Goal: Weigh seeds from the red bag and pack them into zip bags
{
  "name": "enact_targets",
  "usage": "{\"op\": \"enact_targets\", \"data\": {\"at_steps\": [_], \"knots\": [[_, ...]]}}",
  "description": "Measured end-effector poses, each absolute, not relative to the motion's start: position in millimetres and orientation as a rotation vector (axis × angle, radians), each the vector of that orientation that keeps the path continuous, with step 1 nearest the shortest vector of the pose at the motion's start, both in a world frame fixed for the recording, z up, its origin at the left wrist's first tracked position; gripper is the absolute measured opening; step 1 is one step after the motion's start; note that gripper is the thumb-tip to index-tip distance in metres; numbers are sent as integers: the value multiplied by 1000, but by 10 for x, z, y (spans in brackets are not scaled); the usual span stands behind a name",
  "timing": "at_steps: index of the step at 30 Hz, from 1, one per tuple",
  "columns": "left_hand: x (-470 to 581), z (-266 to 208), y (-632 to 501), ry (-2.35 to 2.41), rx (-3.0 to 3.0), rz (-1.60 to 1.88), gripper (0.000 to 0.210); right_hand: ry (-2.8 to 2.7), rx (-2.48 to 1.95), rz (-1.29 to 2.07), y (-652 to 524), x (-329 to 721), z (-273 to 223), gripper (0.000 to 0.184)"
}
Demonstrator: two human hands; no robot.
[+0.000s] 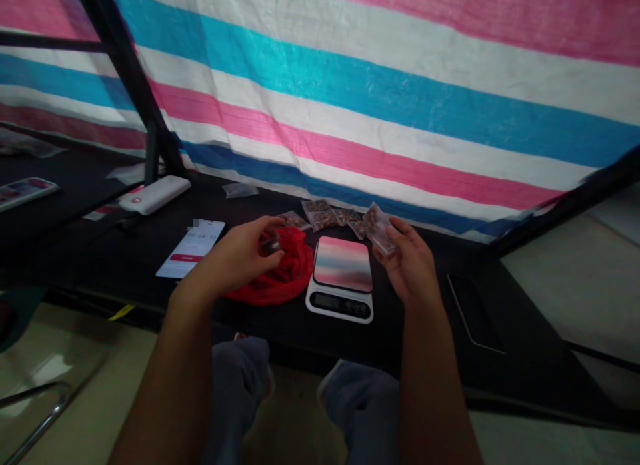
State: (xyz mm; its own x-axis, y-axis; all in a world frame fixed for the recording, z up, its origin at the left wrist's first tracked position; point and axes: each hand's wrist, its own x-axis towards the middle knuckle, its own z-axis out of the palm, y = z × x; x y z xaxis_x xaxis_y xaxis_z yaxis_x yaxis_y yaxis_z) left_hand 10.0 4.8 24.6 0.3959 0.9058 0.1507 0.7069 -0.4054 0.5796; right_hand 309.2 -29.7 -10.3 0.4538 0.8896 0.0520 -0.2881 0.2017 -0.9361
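Between the thumb and fingers of my right hand [414, 263] is a small clear plastic bag [379, 226] with brown bits inside, raised just right of a white kitchen scale [340, 306]. The scale's shiny top plate [343, 261] bears nothing and mirrors the striped sheet. Over an open red plastic bag [267, 293], my left hand [245, 255] has its fingers curled around something small and greyish that I cannot make out. What the red bag contains is mostly hidden. Behind the scale lie several filled small bags [321, 216] like the one I hold.
Left of the red bag lies a lit phone [193, 248], with a white power bank [156, 193] behind it. A flat clear bag [240, 190] rests near the striped sheet [350, 111]. A dark phone [475, 311] lies at right on the black table [350, 345].
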Motion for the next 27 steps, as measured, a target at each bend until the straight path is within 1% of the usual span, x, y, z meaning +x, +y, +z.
{"op": "enact_targets", "data": {"at_steps": [3, 7, 12, 18, 21, 24, 27], "knots": [[-8, 206, 78, 1456, 2314, 423, 56, -793, -979, 1065, -248, 2831, -57, 46], [-49, 87, 109, 1474, 2387, 244, 59, -807, -901, 1165, -90, 2373, -150, 47], [-68, 33, 132, 1432, 2410, 318, 60, -836, -936, 1243, 64, 1817, -314, 55], [-73, 48, 178, 1461, 2451, 301, 37, -918, -1052, 1198, 160, 1489, -394, 62], [-91, 36, 190, 1452, 2437, 312, 30, -974, -1094, 1179, 180, 1450, -402, 64], [-111, 20, 198, 1456, 2408, 331, 29, -1050, -1087, 1164, 175, 1459, -405, 68], [-117, 21, 187, 1459, 2391, 362, 32, -1137, -1052, 1121, 157, 1488, -414, 71]]}}
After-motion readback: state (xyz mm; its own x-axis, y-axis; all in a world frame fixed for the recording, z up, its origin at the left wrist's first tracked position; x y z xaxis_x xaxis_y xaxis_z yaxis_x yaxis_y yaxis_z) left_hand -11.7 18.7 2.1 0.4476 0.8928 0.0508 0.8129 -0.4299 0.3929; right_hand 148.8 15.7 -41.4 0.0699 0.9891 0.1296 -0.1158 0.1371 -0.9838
